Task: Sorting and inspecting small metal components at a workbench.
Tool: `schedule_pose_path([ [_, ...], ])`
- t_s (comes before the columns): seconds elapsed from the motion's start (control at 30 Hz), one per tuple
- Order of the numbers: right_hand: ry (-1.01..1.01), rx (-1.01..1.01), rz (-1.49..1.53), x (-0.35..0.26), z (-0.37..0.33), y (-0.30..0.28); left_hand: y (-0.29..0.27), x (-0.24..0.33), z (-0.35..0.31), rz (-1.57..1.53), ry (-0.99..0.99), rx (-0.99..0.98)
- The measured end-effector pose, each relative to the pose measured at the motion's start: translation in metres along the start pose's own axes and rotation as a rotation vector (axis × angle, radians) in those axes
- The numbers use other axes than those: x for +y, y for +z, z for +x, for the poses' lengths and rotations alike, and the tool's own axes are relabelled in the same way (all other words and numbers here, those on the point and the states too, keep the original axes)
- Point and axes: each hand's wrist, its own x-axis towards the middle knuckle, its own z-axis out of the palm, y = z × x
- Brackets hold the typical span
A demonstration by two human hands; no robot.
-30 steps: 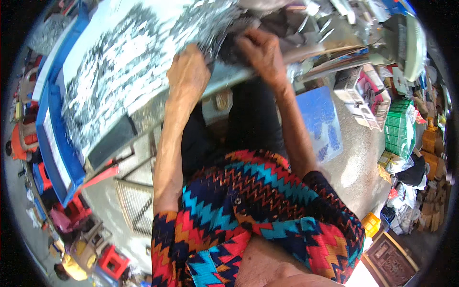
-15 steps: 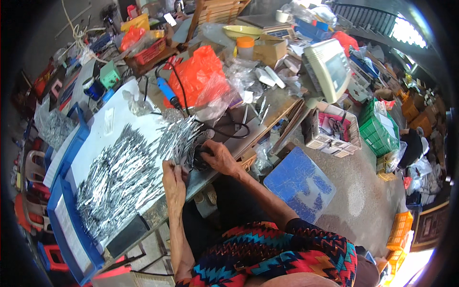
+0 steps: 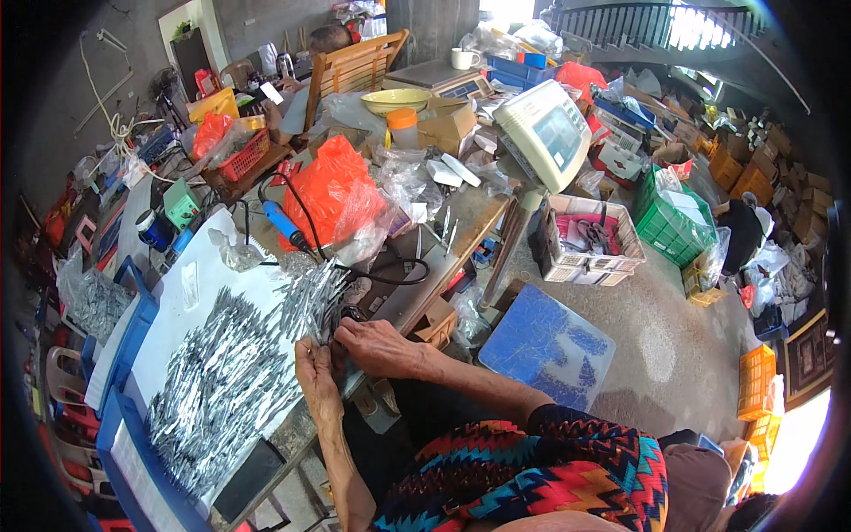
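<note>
My left hand (image 3: 316, 379) is closed in a pinch at the table's front edge, beside a smaller heap of thin silvery metal strips (image 3: 312, 297). My right hand (image 3: 379, 348) is curled shut right next to it, fingertips nearly meeting the left ones. What either hand holds is too small and hidden to make out. Just beyond the right fingers lies a small dark object (image 3: 353, 313) near a black cable. A much larger pile of metal strips (image 3: 222, 377) spreads over a white sheet (image 3: 182, 284) to the left.
A blue handheld tool (image 3: 284, 222) lies by a red plastic bag (image 3: 330, 191). Blue trays (image 3: 124, 443) line the left side. On the right stand a scale with display (image 3: 550, 133), its blue platform (image 3: 550, 350), a white crate (image 3: 592, 257) and a green crate (image 3: 674, 222).
The view has tilted up, showing more of the room's far side and a person at the back. Both hands remain close together; my right hand has come nearer the left fingertips.
</note>
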Motion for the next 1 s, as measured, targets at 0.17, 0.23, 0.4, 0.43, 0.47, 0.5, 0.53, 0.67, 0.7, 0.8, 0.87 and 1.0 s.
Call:
schedule_pose_path([
  [0.17,0.016,-0.048,0.018,-0.009,-0.005,0.003,-0.01,-0.001,-0.014,-0.109,-0.026,-0.004],
  [0.23,0.082,-0.006,0.144,-0.01,-0.008,0.013,-0.016,-0.001,-0.02,-0.187,-0.044,0.006],
  [0.4,0.183,0.219,0.632,-0.002,-0.006,0.004,-0.004,0.012,-0.019,-0.275,-0.219,-0.063],
  [0.43,0.216,0.232,0.725,-0.001,-0.006,0.005,-0.007,0.011,-0.018,-0.266,-0.291,-0.073],
  [0.47,0.258,0.246,0.817,0.0,-0.005,0.005,-0.001,0.012,-0.016,-0.32,-0.296,-0.059],
  [0.5,0.359,0.205,0.924,-0.001,-0.006,0.006,0.003,0.014,-0.018,-0.293,-0.282,-0.039],
  [0.53,0.461,0.164,1.029,-0.003,-0.006,0.005,-0.001,0.014,-0.017,-0.304,-0.273,-0.115],
  [0.67,0.493,0.205,0.95,-0.002,-0.006,0.017,-0.006,0.008,-0.023,-0.442,-0.275,-0.121],
  [0.7,0.51,0.184,0.975,0.0,-0.007,0.021,-0.008,0.006,-0.023,-0.421,-0.286,-0.109],
  [0.8,0.499,0.232,1.014,0.007,-0.01,0.032,-0.014,-0.003,-0.028,-0.375,-0.299,-0.084],
  [0.87,0.485,0.191,1.049,0.007,-0.011,0.036,-0.018,-0.008,-0.032,-0.352,-0.291,-0.078],
  [1.0,0.466,0.228,1.233,0.004,-0.011,0.034,-0.019,-0.009,-0.039,-0.38,-0.222,-0.094],
])
